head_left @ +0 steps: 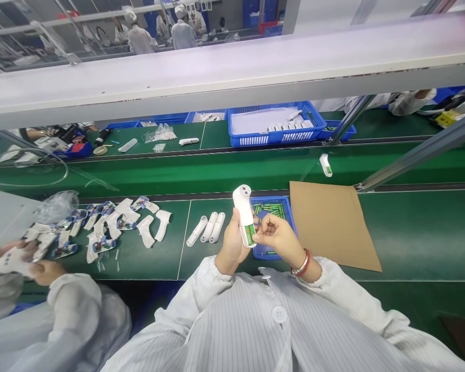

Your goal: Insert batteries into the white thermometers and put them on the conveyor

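Observation:
My left hand (pixel 233 243) is wrapped round a white infrared thermometer (pixel 242 206), held upright with its two-hole head at the top. Green batteries (pixel 250 234) show in the open compartment low in its handle. My right hand (pixel 277 235) is closed, its thumb at the compartment's edge beside the batteries; whether anything is between its fingers is hidden. Behind that hand, a blue tray (pixel 290 217) holds several loose green batteries (pixel 271 209). Left of my hands, three white thermometer handle covers (pixel 207 229) lie on the green bench.
Cardboard (pixel 331 222) lies right of the tray. Another white thermometer (pixel 326 165) rests on the green conveyor (pixel 158 175). White shells (pixel 116 217) with circuit boards lie left, by a co-worker's hands (pixel 46 271). A blue basket (pixel 273 139) stands beyond, under a metal frame.

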The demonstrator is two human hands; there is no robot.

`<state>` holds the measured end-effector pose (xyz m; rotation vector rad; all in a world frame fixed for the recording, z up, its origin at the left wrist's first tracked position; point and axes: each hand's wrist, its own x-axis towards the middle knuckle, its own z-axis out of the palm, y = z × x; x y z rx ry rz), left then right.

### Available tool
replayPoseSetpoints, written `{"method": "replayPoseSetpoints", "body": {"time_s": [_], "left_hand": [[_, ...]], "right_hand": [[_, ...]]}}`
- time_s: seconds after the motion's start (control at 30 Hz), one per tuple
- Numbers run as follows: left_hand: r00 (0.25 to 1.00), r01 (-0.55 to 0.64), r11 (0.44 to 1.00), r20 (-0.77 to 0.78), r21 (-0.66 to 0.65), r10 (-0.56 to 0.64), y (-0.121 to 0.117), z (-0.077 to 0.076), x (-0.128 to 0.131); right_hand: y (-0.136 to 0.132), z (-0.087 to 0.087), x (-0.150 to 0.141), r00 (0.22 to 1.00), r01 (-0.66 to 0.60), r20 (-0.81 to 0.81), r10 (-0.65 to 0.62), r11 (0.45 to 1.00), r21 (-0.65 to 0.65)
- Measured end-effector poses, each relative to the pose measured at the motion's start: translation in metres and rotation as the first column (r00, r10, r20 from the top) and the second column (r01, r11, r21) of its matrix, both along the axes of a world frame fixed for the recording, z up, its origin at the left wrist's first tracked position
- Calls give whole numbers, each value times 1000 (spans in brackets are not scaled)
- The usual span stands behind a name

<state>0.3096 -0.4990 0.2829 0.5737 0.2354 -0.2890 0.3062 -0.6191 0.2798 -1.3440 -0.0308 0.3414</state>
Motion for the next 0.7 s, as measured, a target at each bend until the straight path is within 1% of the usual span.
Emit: {"method": "replayPoseSetpoints", "body": {"time_s": [0.13, 0.2, 0.27, 0.3, 0.33, 0.37, 0.4, 0.43, 0.47, 0.5, 0.53, 0.57, 0.6, 0.63, 0.7], "left_hand": [[999, 16, 1000, 32, 24, -17, 0, -4, 7], [997, 72, 996, 25, 47, -73, -1, -8, 10], [990, 140, 987, 2, 75, -140, -2, -14, 16], [988, 157, 982, -22, 101, -155, -2, -19, 19], [987, 158, 978, -57, 137, -151, -1, -25, 24], [986, 151, 972, -102, 180, -134, 1, -33, 29], [983, 140, 963, -151, 231, -107, 5, -42, 35], [978, 129, 946, -195, 297, -72, 9, -53, 42], [973, 131, 910, -228, 394, -42, 15, -65, 50], [969, 143, 850, -248, 507, -15, 21, -78, 59], [967, 164, 763, -256, 626, 2, 28, -91, 69], [966, 190, 656, -259, 731, 8, 36, -103, 80], [966, 209, 567, -259, 797, 9, 43, -114, 93], [966, 223, 491, -259, 842, 6, 49, -124, 107], [967, 229, 388, -253, 893, 11, 59, -139, 139]], "right_hand": [[0, -8, 5, 1000, 2, 2, -2, 1000, 12], [-1, -14, 10, 1000, 9, 0, -9, 1000, -1], [-4, -21, 19, 1000, 11, 4, -11, 999, -41], [-7, -26, 24, 1000, 14, 14, -13, 997, -81], [-10, -32, 30, 999, 18, 29, -14, 988, -150], [-15, -39, 35, 999, 7, 45, 6, 961, -275], [-20, -48, 39, 998, -16, 51, 42, 901, -433], [-25, -58, 43, 995, -55, 38, 95, 806, -590], [-31, -69, 45, 988, -107, 1, 156, 687, -719], [-36, -81, 46, 976, -168, -54, 212, 568, -805], [-41, -93, 45, 959, -229, -115, 258, 473, -851], [-45, -105, 43, 941, -284, -171, 292, 408, -867], [-49, -116, 40, 923, -331, -221, 314, 362, -872], [-52, -127, 37, 902, -376, -273, 334, 301, -876], [-55, -144, 31, 856, -449, -364, 366, 180, -875]]}}
